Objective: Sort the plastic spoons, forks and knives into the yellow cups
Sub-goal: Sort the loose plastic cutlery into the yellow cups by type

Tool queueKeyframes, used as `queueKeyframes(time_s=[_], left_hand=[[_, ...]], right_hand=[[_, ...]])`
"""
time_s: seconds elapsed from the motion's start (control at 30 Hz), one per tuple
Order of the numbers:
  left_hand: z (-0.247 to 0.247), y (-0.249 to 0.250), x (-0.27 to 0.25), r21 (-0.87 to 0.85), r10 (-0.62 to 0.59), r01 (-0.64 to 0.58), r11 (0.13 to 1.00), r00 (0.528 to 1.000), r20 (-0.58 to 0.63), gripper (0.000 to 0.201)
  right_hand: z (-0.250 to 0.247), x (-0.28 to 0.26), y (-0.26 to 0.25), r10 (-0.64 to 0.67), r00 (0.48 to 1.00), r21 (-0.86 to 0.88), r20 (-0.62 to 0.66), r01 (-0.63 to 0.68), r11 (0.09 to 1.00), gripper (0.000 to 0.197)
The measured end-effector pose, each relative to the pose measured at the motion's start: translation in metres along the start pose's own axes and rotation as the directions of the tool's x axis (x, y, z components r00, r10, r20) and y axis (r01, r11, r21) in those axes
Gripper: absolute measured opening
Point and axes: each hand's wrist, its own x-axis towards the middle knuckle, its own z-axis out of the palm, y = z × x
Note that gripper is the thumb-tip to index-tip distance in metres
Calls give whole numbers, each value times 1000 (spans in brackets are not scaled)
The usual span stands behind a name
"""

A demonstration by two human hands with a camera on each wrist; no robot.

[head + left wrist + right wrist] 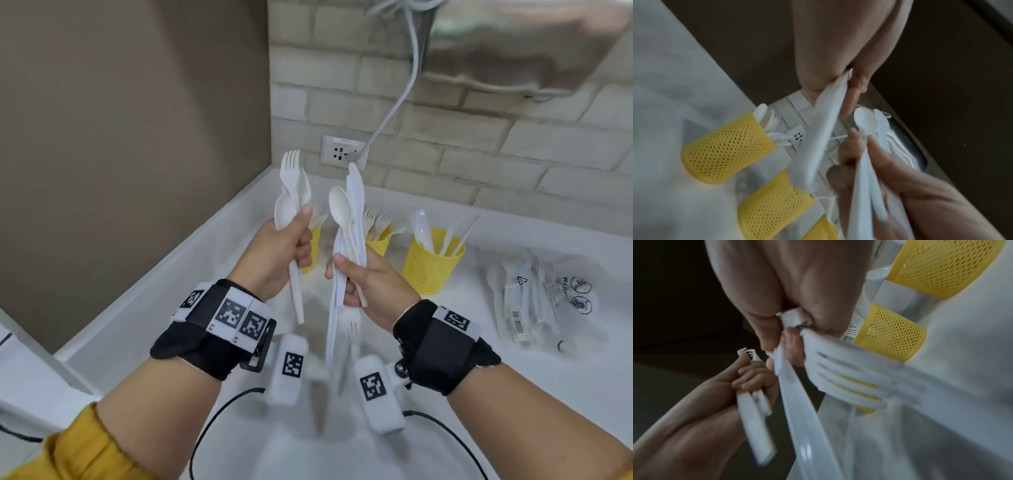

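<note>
My left hand [298, 241] grips a bundle of white plastic cutlery upright, with a fork [290, 165] and a spoon [283, 209] on top. Beside it, my right hand [346, 274] grips a second bundle: a spoon [338, 205], a knife [355, 186] and a fork [354, 325] pointing down. Three yellow mesh cups stand behind the hands. The right cup [432, 265] holds knives, the middle cup [379, 244] forks, and the left cup [317, 244] is mostly hidden by my left hand. The right wrist view shows the downward fork's tines [838, 378] close up.
A clear plastic bag [541, 301] of more cutlery lies on the white counter [479, 394] at the right. A brown wall [137, 137] borders the left side. A wall socket [342, 152] with a grey cable sits on the tiled back wall.
</note>
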Motion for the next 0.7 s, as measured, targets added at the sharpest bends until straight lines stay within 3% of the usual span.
queueKeyframes(time_s=[0.07,0.13,0.27,0.43,0.6,0.7], left_hand=[[7,-4,1,58,25,-26,998,999,24,27],[17,-14,-5,132,-4,-16,991,989,149,21],[30,-28,-11,76,-11,-11,997,960,281,26],[26,-32,-6,67,28,-52,996,950,310,8],[26,-33,-5,148,54,-102,984,953,298,20],[27,-35,2,54,42,-56,997,974,224,12]], right_hand=[[-1,1,-2,-41,999,-7,-23,41,999,10],[-1,3,-3,-80,996,-9,-41,79,997,16],[4,4,-6,-64,989,51,-131,71,996,25],[0,6,-9,28,992,272,-125,7,962,23],[-8,6,-13,15,994,158,-108,2,987,19],[-18,8,-19,7,986,277,-167,41,960,19]])
